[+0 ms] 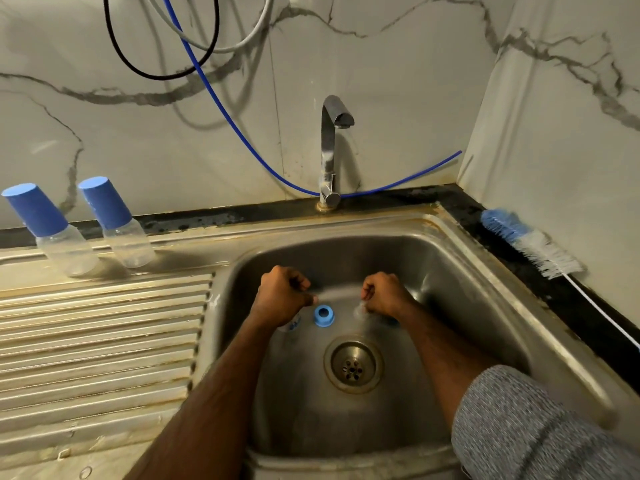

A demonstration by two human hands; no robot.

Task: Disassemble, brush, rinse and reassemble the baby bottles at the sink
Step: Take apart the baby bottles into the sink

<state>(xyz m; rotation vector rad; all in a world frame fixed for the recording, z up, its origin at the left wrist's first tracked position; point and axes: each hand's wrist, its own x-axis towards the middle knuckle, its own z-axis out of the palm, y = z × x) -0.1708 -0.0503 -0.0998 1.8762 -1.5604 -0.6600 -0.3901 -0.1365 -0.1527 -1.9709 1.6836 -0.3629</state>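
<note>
L hand (pixel 282 294) fingers curled tight, contents not discernible. R hand (pixel 384 293) fingers curled, pinching small clear part (pixel 362 304), blurred. Blue ring (pixel 323 315) on sink (pixel 460 271) floor, frame centre; two capped bottles (pixel 117 225) upper left.

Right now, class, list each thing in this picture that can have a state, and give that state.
Tap: off, no water running.
Two baby bottles: capped, standing on the drainboard.
Blue collar ring: loose in the sink basin.
Bottle brush: lying unused on the counter.
Left hand: fingers curled.
Right hand: pinching something small and clear.
</note>
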